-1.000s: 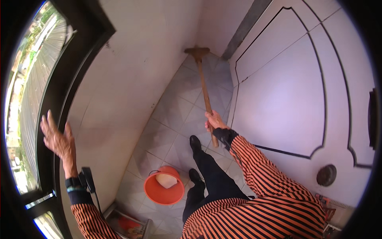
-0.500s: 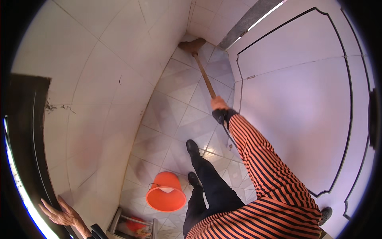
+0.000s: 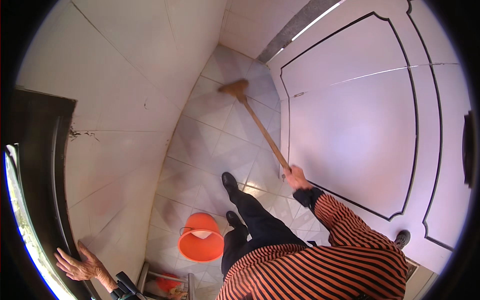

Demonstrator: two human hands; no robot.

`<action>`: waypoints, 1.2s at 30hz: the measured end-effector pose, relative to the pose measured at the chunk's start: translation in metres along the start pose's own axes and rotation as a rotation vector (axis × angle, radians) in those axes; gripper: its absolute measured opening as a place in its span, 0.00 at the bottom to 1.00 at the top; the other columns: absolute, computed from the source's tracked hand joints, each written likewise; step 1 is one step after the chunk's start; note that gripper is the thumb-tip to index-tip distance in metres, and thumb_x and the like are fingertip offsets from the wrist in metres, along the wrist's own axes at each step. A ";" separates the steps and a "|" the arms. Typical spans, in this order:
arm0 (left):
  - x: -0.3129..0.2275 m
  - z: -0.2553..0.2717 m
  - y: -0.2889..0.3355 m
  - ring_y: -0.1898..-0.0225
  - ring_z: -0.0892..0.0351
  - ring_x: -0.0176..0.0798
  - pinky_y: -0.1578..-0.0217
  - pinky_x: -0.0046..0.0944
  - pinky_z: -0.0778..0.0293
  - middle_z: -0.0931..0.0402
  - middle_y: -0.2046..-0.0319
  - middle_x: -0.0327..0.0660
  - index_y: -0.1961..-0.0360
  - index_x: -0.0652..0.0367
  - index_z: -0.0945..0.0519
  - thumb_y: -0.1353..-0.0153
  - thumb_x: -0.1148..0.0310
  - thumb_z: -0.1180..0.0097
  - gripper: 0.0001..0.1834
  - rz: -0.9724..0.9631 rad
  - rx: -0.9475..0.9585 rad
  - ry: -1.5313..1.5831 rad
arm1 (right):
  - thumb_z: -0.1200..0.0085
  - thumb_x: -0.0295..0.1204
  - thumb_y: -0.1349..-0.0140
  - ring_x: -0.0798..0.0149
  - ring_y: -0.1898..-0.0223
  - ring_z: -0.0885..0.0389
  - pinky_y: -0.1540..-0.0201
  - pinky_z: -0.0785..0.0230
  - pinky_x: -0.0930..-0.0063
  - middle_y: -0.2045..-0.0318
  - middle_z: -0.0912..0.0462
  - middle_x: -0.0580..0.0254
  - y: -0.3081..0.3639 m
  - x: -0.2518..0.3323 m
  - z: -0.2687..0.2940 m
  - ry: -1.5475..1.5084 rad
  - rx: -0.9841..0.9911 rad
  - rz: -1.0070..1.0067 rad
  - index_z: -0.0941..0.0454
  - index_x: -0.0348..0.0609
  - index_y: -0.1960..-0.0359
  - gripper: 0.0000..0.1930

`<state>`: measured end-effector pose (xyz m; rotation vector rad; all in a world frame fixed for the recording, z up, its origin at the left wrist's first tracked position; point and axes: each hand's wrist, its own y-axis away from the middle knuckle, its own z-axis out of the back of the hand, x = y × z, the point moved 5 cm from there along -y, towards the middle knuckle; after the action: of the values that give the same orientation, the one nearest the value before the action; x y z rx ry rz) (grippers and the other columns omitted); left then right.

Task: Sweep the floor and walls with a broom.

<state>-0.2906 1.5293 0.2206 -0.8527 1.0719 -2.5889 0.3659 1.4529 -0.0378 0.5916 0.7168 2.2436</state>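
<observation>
My right hand point(image 3: 297, 178) is wrapped round the end of the wooden handle of a broom point(image 3: 264, 131). Its brown, fan-shaped head lies on the tiled floor point(image 3: 210, 107), a little way out from the far corner. Over at the lower left, my left hand point(image 3: 80, 265) is spread against the dark frame point(image 3: 42, 200) beside the tiled wall, fingers apart and holding nothing. An orange bucket point(image 3: 201, 245) with a wire handle stands on the floor left of my feet, something pale inside it.
A pale door with dark trim point(image 3: 360, 135) rises on the right. The tiled wall point(image 3: 120, 150) bounds the left side. Low down stands a metal-framed rack point(image 3: 190, 285) with something red in it. My black shoes point(image 3: 230, 184) are near the bucket.
My right hand has drawn back toward my body, pulling the broom head out of the far corner. My left hand stays against the dark frame.
</observation>
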 end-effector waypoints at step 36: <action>0.011 -0.013 0.043 0.49 0.38 0.49 0.54 0.52 0.41 0.34 0.51 0.36 0.50 0.47 0.32 0.55 0.42 0.48 0.32 -0.071 -0.018 0.006 | 0.60 0.31 0.48 0.47 0.72 0.27 0.69 0.36 0.55 0.78 0.27 0.44 0.009 0.033 -0.134 0.246 0.212 0.413 0.29 0.35 0.78 0.11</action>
<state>-0.3085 1.5020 0.1883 -0.9033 1.0867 -2.6451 0.2613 1.4289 -0.1246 0.6153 1.0440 2.6743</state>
